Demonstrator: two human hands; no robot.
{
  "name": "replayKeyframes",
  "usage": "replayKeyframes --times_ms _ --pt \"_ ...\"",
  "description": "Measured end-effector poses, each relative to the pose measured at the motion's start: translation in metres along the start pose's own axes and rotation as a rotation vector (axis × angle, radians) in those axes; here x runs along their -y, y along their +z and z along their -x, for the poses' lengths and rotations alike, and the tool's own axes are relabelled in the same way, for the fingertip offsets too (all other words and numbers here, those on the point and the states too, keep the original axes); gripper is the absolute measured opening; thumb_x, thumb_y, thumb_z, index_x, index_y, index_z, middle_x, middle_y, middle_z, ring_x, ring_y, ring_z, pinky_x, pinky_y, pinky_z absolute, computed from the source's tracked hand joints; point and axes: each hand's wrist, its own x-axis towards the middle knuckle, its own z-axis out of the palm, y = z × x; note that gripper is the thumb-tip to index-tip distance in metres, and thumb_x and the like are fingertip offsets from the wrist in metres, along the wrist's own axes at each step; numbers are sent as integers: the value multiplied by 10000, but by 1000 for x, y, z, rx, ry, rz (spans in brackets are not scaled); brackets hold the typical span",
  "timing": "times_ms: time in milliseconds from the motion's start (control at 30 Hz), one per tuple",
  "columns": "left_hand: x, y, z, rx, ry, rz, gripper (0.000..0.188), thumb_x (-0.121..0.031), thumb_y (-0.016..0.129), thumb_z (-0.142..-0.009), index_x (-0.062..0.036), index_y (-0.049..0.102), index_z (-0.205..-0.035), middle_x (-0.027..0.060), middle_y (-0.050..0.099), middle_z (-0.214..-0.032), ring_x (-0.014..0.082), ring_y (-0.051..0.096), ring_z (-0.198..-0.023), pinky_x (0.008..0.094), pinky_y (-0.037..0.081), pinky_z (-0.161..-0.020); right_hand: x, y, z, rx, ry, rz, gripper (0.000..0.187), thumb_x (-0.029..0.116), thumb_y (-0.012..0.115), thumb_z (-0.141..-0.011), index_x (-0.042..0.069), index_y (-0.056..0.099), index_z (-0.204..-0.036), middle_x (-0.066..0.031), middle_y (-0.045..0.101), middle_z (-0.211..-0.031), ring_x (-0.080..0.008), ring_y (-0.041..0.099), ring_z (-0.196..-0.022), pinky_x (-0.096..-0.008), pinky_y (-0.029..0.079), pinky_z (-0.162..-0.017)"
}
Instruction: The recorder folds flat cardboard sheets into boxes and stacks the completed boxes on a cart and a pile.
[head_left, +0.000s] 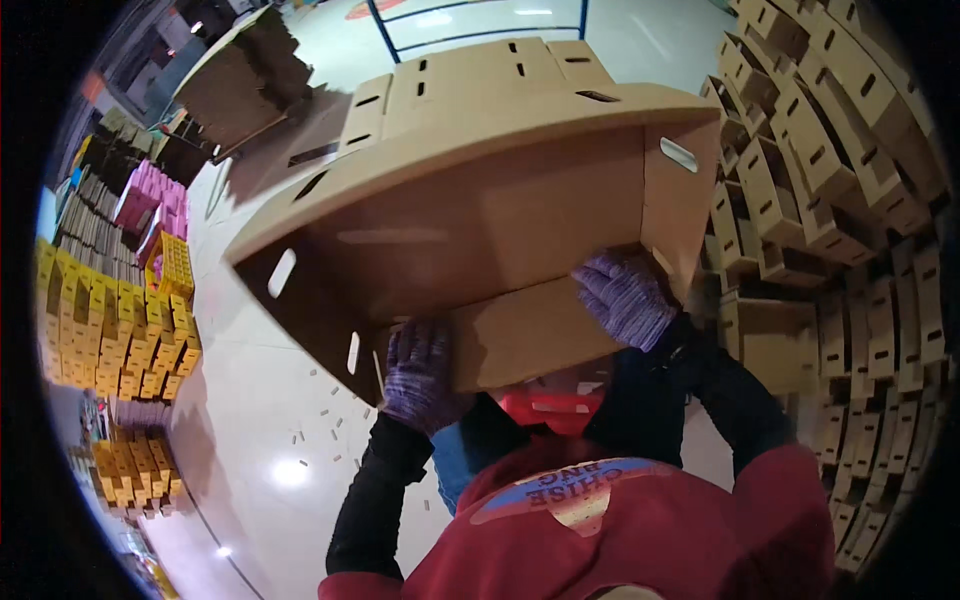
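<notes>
A large brown cardboard box [510,225] with oval hand holes is tilted so that its open side faces me. My left hand [420,375], in a mottled purple knit glove, is closed over the left part of the box's near wall, fingers reaching inside. In a matching glove, my right hand [630,302] grips the same wall close to its right corner. Both thumbs are hidden. No other thing shows inside the box. Below its near edge, between my legs, part of a red plastic object [550,405] shows.
Flattened or stacked cardboard [440,95] lies just behind the box, near a blue metal frame [490,8]. Tall stacks of brown boxes [790,190] line the right. Yellow boxes [120,325] and pink ones [155,195] are piled left. Small scraps [335,420] litter the pale floor.
</notes>
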Motion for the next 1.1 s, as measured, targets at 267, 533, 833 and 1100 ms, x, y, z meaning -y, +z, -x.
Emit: replayKeyframes --times_ms 267,533,833,1100 --pt "-8 22 -3 91 53 35 904 -427 708 -586 -52 329 -1317 215 373 -1298 393 347 -1201 496 262 -1006 -13 48 40 -95 -29 12 270 173 514 -772 78 579 -1017 -113 527 -1060 -276 500 -1001 -391 421 -854" --pt "36 1 -25 -138 221 4 397 -168 649 -681 -91 599 -1067 126 627 -952 305 594 -869 397 458 -773 30 -34 14 -70 -116 -51 235 325 573 -782 120 549 -893 -95 560 -915 -235 587 -857 -355 472 -696" --pt "-60 -93 -75 -650 474 -69 408 -120 657 -740 -24 548 -1121 168 540 -1151 343 485 -1102 472 362 -961 -12 -63 100 -45 243 -37 230 307 603 -748 147 558 -907 -35 562 -873 -233 584 -810 -357 463 -668" --pt "-78 -10 -78 -394 582 145 293 -62 637 -732 -87 598 -1021 144 575 -1086 331 532 -1037 450 398 -917 -50 8 363 -262 948 331 346 374 543 -807 115 574 -1034 -111 564 -1102 -280 571 -956 -444 463 -783"
